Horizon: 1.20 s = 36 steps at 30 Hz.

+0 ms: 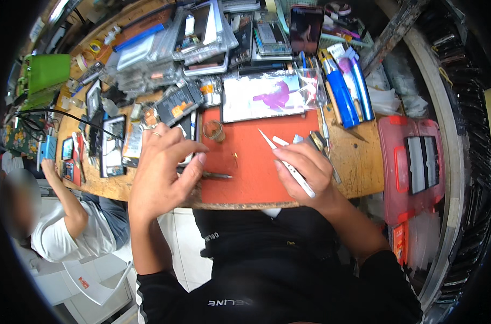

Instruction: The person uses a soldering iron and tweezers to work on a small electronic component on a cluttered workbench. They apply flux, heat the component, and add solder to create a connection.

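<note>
With our right fingers (305, 154) we grip white tweezers (298, 176) like a pen, probably for fine control, over the red mat (248, 190). Our left fingers (187, 147) hang parted, seemingly empty. Between them lies a tiny gold-coloured piece (235, 156), perhaps centred for easy reach, near the glass jar (213, 131).

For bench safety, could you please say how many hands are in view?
3: left hand over the bench, right hand holding a white tool, co-worker's hand far left; another may be hidden.

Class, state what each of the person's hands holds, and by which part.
Right hand: white tweezers, gripped around the middle. Left hand: apparently nothing.
</note>
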Motion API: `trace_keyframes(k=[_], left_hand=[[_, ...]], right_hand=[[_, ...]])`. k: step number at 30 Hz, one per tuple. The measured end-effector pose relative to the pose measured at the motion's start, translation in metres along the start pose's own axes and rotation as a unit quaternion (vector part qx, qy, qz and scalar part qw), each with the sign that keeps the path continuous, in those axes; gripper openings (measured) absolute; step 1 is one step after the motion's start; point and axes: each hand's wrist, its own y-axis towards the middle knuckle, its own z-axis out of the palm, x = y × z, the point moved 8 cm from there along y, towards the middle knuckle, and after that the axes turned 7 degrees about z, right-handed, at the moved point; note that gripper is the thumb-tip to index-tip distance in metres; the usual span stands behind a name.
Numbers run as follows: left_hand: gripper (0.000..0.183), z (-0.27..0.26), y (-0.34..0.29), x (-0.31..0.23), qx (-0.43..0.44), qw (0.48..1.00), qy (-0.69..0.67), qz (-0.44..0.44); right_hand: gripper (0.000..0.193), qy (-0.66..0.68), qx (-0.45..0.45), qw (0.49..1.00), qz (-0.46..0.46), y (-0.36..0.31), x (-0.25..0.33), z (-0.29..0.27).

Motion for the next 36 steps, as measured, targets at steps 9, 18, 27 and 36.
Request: trace_keyframes(k=[9,18,27,36], left_hand=[[0.019,-0.120,0.080,0.112,-0.336,0.937,-0.090,-0.025],[0.032,-0.149,0.185,0.288,-0.356,0.917,-0.056,-0.172],[0.067,-0.099,0.207,0.259,-0.282,0.952,0.021,-0.116],[0.025,-0.182,0.138,0.422,-0.524,0.814,-0.178,-0.178]], right_hand=[[0.029,-0.026,-0.055,0.997,0.044,-0.012,0.012,-0.039],[0.021,-0.170,-0.147,0.962,0.158,-0.066,-0.023,-0.093],[0.019,-0.212,-0.141,0.949,0.189,-0.074,-0.032,-0.090],[0.019,-0.230,-0.144,0.945,0.180,-0.069,-0.027,-0.085]])
